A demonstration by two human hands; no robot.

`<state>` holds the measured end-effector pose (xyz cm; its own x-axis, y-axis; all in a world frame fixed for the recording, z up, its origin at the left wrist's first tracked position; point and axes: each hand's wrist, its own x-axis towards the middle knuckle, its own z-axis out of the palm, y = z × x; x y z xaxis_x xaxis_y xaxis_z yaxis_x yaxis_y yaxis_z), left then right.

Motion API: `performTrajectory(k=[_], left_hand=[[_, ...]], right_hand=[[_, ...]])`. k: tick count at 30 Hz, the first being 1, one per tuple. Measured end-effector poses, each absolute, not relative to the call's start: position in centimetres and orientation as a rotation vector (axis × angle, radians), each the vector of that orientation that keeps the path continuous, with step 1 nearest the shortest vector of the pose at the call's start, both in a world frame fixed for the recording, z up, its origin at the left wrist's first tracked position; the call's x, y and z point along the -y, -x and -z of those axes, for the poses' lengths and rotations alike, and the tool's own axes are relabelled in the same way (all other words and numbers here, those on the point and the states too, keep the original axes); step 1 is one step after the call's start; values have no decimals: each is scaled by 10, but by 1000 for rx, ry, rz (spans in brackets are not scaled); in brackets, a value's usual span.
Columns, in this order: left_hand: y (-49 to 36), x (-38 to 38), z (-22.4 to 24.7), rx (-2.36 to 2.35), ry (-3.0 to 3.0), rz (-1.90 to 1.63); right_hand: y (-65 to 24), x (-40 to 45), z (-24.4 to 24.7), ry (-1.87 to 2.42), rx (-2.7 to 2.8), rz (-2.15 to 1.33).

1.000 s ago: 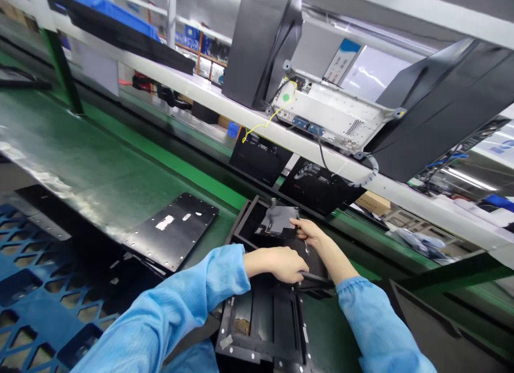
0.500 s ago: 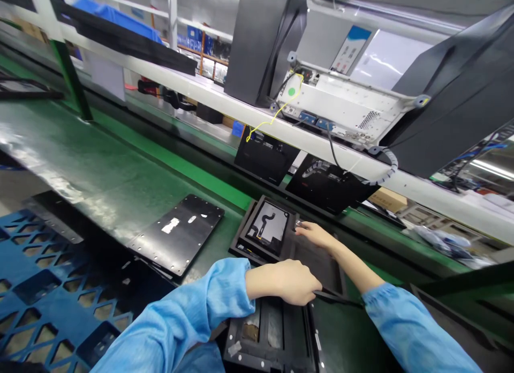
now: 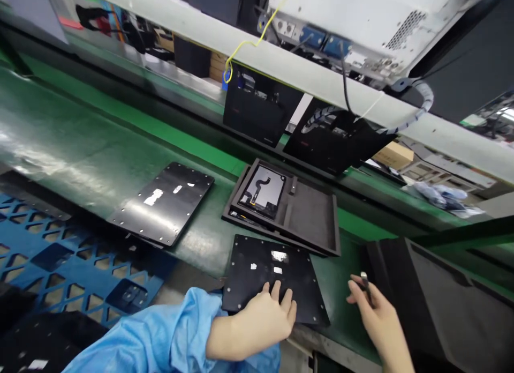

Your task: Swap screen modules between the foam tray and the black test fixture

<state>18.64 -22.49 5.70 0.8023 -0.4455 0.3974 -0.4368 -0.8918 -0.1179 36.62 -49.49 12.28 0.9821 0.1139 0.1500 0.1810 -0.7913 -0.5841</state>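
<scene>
My left hand [image 3: 263, 316] lies palm down, fingers spread, on a flat black plate [image 3: 295, 279] with round studs along its edges and white labels. At the right, my right hand [image 3: 379, 314] is closed around a small dark part with a shiny metal end [image 3: 364, 279]; its exact kind is unclear. Behind the plate lies a dark foam tray [image 3: 315, 212] with two sections. A thin grey panel with a black flex cable [image 3: 268, 185] sits in its left section, and the right section shows bare foam.
Another studded black plate [image 3: 166, 204] lies on the green bench [image 3: 88, 142] to the left. Dark foam trays [image 3: 445, 298] stand at the right. Black panels [image 3: 259, 107] lean beneath the white shelf rail [image 3: 168, 19]. A blue plastic pallet [image 3: 52, 255] is below left.
The black plate now covers the slotted black holder that showed in front. My left hand has come down onto the plate. My right hand has moved from the foam tray toward the right front.
</scene>
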Motion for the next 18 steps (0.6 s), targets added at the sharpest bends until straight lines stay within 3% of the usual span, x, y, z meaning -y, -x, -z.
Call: performTrajectory(k=[4,8,11,14,18], left_hand=[[-178,220,-71,-771,3159,433],[-151,186,-108,-738,3572,547],[-126,149,-109,231,3815,625],[-103,122,-78,1175,3667,256],[-85,120,-31,1421,3827,-99]], right_hand=[[-349,495,-86,2429,52,-164],[-340,510,-76,2393,-11,-80],[-330,511,-64,2381,11,-93],[-323,487,-51,2410,117,-196],[-340,445,-46,2504,262,-156]])
